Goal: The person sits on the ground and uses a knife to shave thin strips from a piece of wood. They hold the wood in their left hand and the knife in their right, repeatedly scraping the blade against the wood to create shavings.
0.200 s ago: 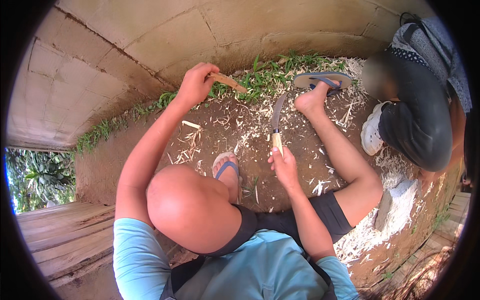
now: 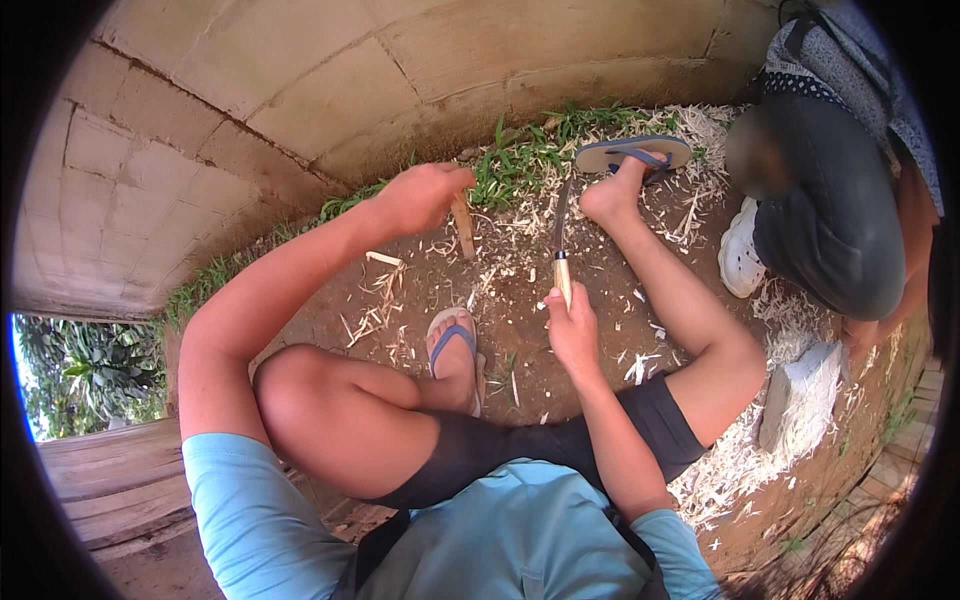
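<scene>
- Left hand (image 2: 420, 195) is curled shut around the top of a wood stick (image 2: 463, 226), which points down at the dirt beside the grass (image 2: 520, 160).
- Right hand (image 2: 572, 330) has its fingers wrapped tight round the knife (image 2: 561, 245) handle (blade up, near the right foot).
- Shavings (image 2: 380, 305) lie scattered around.
- A second person (image 2: 840, 200) crouches at right.

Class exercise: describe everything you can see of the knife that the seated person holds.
The long knife with a dark curved blade and pale wooden handle stands nearly upright. The right hand grips the handle's lower end, and the blade rises from it, bending slightly, tip pointing toward the grass by the wall. It hangs above brown dirt strewn with pale wood shavings, near the right foot. Nothing but that hand touches it.
</scene>
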Available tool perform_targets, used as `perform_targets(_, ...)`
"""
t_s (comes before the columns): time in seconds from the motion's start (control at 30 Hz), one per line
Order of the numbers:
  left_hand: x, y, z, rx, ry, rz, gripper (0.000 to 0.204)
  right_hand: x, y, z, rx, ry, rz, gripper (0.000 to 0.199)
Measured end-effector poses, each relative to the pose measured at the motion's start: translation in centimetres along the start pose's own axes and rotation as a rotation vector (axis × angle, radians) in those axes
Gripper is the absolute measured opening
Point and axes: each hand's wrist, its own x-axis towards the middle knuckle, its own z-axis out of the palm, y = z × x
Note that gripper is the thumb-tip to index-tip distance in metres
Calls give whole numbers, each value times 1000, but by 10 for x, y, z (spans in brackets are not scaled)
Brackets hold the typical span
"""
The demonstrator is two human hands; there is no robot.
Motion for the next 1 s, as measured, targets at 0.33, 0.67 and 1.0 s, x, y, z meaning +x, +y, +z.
perform_targets(0.33,-45,26,60,-166,-36,5,20,-7,-8,21,-37,72,-175,28)
perform_targets(0.67,-40,26,72,-32,-31,-85,18,-21,-8,17,-139,2,-128,30)
perform_targets(1.0,-51,43,80,159,-101,140,18,-30,-19,-2,-627,-215,-62,33)
